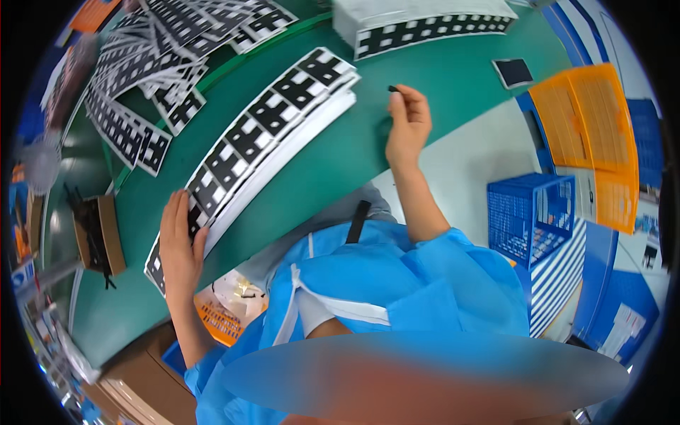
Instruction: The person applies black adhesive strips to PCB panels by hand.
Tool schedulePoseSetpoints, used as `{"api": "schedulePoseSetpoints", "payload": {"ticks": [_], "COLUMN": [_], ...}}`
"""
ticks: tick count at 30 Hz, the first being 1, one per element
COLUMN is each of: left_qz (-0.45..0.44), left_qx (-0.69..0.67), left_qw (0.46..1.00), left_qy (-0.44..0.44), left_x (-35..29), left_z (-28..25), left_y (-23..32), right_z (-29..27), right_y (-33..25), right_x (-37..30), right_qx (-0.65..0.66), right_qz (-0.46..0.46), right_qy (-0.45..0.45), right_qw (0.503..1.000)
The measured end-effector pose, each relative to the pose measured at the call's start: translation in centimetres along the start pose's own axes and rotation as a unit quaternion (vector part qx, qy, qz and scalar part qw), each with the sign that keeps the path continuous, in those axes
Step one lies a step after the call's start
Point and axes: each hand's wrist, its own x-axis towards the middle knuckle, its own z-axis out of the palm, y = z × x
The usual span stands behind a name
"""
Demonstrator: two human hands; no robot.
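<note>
A long white block (pixel 296 133) with black-and-white patterned squares along its top lies slantwise across the green table. My left hand (pixel 180 241) rests flat over its near left end, fingers stretched and thumb apart. To the right of the block's far end, my right hand (pixel 409 131) is raised with thumb and fingertips pinched together. A small black piece (pixel 393 89) sticks out of that pinch; its kind is too small to make out. My right hand does not touch the block.
Patterned sheets (pixel 177 35) lie heaped at the far left. A white patterned box (pixel 432 28) stands at the back, with a dark flat device (pixel 513 73) to its right. A cardboard box (pixel 99 234) holds black strips. Blue crates (pixel 520 223) and orange bins (pixel 588 127) stand right.
</note>
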Motion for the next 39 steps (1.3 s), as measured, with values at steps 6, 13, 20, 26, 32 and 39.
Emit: {"api": "schedulePoseSetpoints", "payload": {"ticks": [6,13,20,26,32,39], "left_qz": [0.001,-0.019,0.004,0.113,0.039,0.001], "left_qx": [0.012,-0.078,0.1,0.329,0.161,0.001], "left_qw": [1.0,0.994,0.995,0.937,0.985,0.997], "left_qy": [-0.001,-0.068,-0.021,0.037,-0.037,-0.082], "left_x": [-0.1,2.4,6.6,8.3,7.9,10.0], "left_z": [-1.5,-4.2,-3.5,-1.8,-4.5,2.6], "left_y": [0.1,-0.2,-5.4,-12.4,-5.7,4.8], "right_z": [0.1,0.0,-0.2,0.0,0.0,0.9], "right_y": [-0.4,-0.6,-0.7,-0.5,-1.4,-1.7], "right_x": [-0.2,-0.2,-0.3,0.0,0.2,2.2], "right_qx": [-0.034,-0.044,-0.043,-0.028,-0.026,0.037], "right_qz": [0.006,0.009,0.009,0.007,0.027,0.082], "right_qy": [0.013,0.011,0.007,0.003,-0.023,-0.044], "right_qw": [0.999,0.999,0.999,1.0,0.999,0.995]}}
